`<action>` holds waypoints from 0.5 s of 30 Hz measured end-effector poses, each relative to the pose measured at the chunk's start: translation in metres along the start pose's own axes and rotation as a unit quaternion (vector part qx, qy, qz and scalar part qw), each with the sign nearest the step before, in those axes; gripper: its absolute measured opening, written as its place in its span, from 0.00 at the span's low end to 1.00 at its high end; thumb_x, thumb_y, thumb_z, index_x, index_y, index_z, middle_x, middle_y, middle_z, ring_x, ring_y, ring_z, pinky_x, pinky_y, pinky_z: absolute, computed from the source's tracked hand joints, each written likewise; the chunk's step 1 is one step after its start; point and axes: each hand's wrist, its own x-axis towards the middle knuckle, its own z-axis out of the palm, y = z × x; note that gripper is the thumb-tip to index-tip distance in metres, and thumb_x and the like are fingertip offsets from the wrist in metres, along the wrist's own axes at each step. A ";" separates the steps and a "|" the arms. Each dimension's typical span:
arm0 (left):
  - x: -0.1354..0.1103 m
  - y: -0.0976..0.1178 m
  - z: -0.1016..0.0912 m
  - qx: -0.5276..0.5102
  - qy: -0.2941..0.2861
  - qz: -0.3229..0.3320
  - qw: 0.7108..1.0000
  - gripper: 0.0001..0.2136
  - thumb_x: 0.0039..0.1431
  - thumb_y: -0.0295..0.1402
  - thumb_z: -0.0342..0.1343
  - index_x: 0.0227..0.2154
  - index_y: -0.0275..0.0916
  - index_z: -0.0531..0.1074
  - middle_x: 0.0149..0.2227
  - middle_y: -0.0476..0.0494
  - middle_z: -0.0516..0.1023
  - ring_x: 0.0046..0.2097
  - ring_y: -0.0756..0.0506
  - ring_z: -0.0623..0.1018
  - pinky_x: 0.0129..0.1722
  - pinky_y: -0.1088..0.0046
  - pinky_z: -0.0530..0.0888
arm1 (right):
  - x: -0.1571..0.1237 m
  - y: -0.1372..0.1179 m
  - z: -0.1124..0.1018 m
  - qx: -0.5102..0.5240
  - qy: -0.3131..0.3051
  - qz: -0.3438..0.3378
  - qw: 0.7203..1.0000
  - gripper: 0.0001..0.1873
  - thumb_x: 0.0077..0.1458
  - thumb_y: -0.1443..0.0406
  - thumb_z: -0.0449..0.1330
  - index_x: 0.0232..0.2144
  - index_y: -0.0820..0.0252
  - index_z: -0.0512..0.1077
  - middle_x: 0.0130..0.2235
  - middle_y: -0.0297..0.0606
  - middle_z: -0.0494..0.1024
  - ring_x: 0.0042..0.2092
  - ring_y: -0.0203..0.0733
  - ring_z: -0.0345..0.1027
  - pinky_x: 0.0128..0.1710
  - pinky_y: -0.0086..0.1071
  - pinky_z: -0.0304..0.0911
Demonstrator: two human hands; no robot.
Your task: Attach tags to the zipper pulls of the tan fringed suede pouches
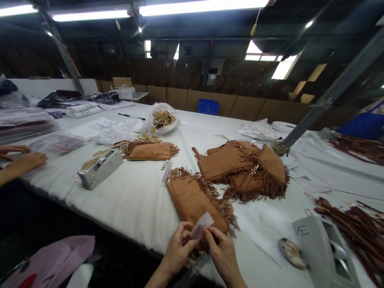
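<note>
My left hand [179,250] and my right hand [222,252] are close together at the near edge of the white table [132,196]. Both pinch a small pale slip of paper or film [202,225], fingers curled round it. Just beyond them lies a brown suede bag with fringe [192,198], its near end partly hidden by my hands. Something small and golden shows between my hands, too small to name.
A pile of fringed brown bags [246,170] lies at the centre, another bag [150,151] further left. A grey tape dispenser [100,169] stands left. Brown straps [357,228] and a small round tin [292,252] are right. Another person's hands [21,160] rest at the far left.
</note>
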 end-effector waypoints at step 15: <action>-0.012 0.002 -0.018 -0.002 -0.001 0.028 1.000 0.28 0.49 0.33 0.62 0.51 0.42 0.56 0.42 0.41 0.77 0.42 0.44 0.77 0.40 0.69 0.74 | -0.012 -0.012 0.012 -0.027 -0.059 -0.016 0.998 0.14 0.53 0.57 0.59 0.27 0.62 0.76 0.28 0.41 0.79 0.30 0.44 0.72 0.29 0.30 0.65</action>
